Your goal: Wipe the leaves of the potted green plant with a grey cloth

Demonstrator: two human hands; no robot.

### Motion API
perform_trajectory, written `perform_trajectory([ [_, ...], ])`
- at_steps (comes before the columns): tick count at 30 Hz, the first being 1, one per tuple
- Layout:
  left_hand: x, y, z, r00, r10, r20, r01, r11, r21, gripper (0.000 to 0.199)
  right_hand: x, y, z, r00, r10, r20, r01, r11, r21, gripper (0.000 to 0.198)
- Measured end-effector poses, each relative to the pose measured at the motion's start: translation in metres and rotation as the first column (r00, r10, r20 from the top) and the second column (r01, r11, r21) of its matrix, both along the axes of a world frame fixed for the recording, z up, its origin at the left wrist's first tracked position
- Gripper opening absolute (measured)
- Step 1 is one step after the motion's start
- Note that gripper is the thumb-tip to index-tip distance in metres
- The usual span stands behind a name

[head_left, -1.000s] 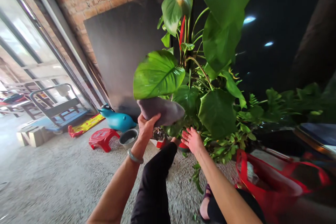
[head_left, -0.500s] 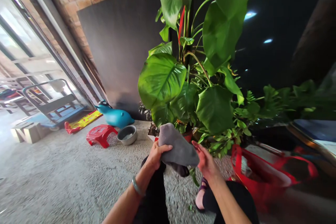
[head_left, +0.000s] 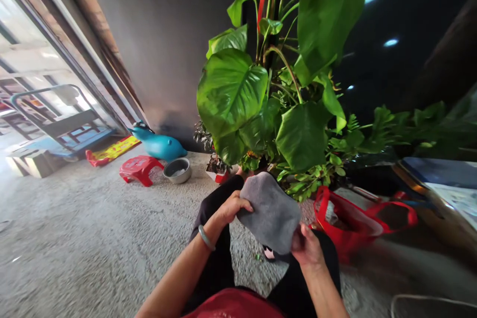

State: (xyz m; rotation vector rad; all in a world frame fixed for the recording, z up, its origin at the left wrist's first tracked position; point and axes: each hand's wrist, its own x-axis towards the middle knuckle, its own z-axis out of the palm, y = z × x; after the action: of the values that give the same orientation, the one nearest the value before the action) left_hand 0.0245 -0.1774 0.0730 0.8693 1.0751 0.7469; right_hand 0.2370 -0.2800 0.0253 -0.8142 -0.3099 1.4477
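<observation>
My left hand (head_left: 231,208) is closed on the left edge of a grey cloth piece (head_left: 270,211), its thumb lying on the near face. The cloth is soft and rounded at the top; I cannot make out what kind of article it is. At its lower right edge, my right hand (head_left: 308,248) pinches the cloth, with some fingers hidden behind. Spread between both hands, the cloth hangs over my lap, above the rough floor (head_left: 246,253).
A big leafy plant (head_left: 233,94) rises ahead. Right of my knees stands a red bag (head_left: 341,233). On the left are a metal bowl (head_left: 178,171), a red stool (head_left: 139,170), a blue inflatable toy (head_left: 160,144) and a platform cart (head_left: 59,129).
The cloth has turned to show a broader face, and my right hand has closed on its edge. My view has tilted down, and my legs have shifted.
</observation>
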Motion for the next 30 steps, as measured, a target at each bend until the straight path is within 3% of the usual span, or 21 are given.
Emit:
perform_trajectory([
  [3, -0.007, -0.001, -0.001, 0.999, 0.02, -0.038, -0.019, 0.999, 0.037, 0.023, -0.006, 0.005, 0.013, 1.0, -0.02, -0.011, 0.019, 0.999, -0.051, 0.056],
  [8, -0.002, -0.018, 0.0, 0.955, -0.022, 0.296, 0.047, 0.996, -0.076, 0.042, -0.026, 0.023, 0.031, 0.989, 0.02, 0.144, 0.007, 0.982, -0.19, 0.055],
  [11, 0.001, -0.024, -0.001, 0.914, 0.166, 0.37, -0.131, 0.984, -0.117, 0.044, -0.023, 0.027, 0.024, 0.982, -0.055, 0.183, 0.096, 0.97, -0.225, 0.065],
  [13, 0.002, -0.025, -0.005, 0.869, 0.325, 0.373, -0.292, 0.946, -0.144, 0.044, -0.019, 0.023, 0.011, 0.988, -0.077, 0.134, 0.109, 0.962, -0.25, 0.069],
  [16, 0.01, -0.027, -0.012, 0.776, 0.467, 0.425, -0.451, 0.881, -0.143, 0.05, -0.023, 0.009, -0.009, 0.996, 0.089, 0.021, -0.081, 0.964, -0.252, 0.068],
  [18, 0.022, -0.033, -0.018, 0.749, 0.471, 0.466, -0.465, 0.875, -0.138, 0.051, -0.035, 0.002, -0.014, 0.988, 0.154, -0.026, -0.156, 0.964, -0.215, 0.068],
  [21, 0.043, -0.049, -0.033, 0.776, 0.414, 0.477, -0.373, 0.91, -0.183, 0.052, -0.053, 0.003, -0.009, 0.999, 0.011, -0.032, -0.017, 0.984, -0.177, 0.059],
  [25, 0.057, -0.068, -0.061, 0.85, 0.256, 0.461, -0.183, 0.963, -0.197, 0.052, -0.057, 0.01, -0.007, 0.98, -0.172, 0.097, 0.193, 0.942, -0.275, 0.053],
  [29, 0.035, -0.055, -0.08, 0.948, -0.068, 0.311, 0.12, 0.981, -0.151, 0.044, -0.038, 0.008, -0.012, 0.939, -0.219, 0.264, 0.289, 0.921, -0.263, 0.052],
  [30, 0.024, -0.044, -0.08, 0.962, -0.093, 0.256, 0.134, 0.98, -0.149, 0.044, -0.031, 0.008, -0.005, 0.92, -0.255, 0.298, 0.331, 0.911, -0.244, 0.054],
])
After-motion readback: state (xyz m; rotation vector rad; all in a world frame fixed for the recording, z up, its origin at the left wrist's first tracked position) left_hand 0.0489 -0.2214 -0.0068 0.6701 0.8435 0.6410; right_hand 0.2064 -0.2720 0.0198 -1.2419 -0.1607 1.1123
